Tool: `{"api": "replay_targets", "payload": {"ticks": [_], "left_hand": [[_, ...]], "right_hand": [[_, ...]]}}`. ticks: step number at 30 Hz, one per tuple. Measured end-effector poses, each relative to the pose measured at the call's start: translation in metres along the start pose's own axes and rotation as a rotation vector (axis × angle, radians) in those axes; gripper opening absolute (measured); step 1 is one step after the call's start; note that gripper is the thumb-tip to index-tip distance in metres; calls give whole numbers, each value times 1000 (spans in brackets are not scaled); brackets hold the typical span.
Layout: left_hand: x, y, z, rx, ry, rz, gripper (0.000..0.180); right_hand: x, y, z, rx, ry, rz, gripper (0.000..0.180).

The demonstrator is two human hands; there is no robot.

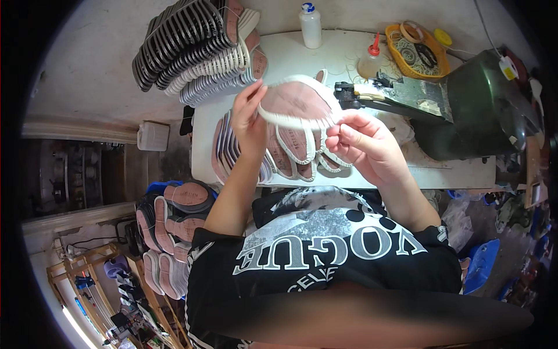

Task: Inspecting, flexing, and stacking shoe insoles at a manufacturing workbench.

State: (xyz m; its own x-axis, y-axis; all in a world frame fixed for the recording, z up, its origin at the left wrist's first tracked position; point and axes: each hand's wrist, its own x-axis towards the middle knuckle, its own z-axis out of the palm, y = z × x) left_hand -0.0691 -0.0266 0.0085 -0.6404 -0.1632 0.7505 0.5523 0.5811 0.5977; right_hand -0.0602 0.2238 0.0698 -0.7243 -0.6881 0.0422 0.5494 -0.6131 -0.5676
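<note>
Raised over the white table (372, 166), a shoe insole (296, 102) with a pinkish face and a pleated white rim is stretched between my two hands. The fingers of my left hand (251, 113) pinch its left end. At the other end, my right hand (369, 139) grips the white rim between thumb and fingers, close to the head of a green machine (401, 96). Below the held piece lie several white-rimmed insoles (294, 145), partly covered by it. Left of those, a row of dark- and white-edged insoles (224, 148) leans together behind my left forearm.
Tall stacks of black and white insoles (180, 43) stand at the back left. Along the back are a white bottle (311, 28), a red-tipped bottle (369, 61) and a yellow basket (439, 70) with cord. More insoles (168, 232) pile up beside me, lower left.
</note>
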Motion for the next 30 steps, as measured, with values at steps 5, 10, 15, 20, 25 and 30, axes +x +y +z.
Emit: {"api": "replay_targets", "payload": {"ticks": [5,10,15,20,25,30], "left_hand": [[-19,-56,23,-242,-175,-432,46],[-16,-37,22,-253,-520,-387,49],[-21,-12,18,-170,-636,-261,28],[-24,-4,11,6,-595,-234,26],[-36,1,-27,119,-277,-379,22],[-45,-41,-118,702,-137,-640,35]], "right_hand": [[0,-1,2,-31,-10,27,19],[-17,0,-19,-344,-59,1,12],[-26,9,-15,-506,110,226,13],[-10,34,-10,-682,122,202,21],[-5,48,-26,-662,88,82,20],[9,57,-21,-512,237,104,16]]}}
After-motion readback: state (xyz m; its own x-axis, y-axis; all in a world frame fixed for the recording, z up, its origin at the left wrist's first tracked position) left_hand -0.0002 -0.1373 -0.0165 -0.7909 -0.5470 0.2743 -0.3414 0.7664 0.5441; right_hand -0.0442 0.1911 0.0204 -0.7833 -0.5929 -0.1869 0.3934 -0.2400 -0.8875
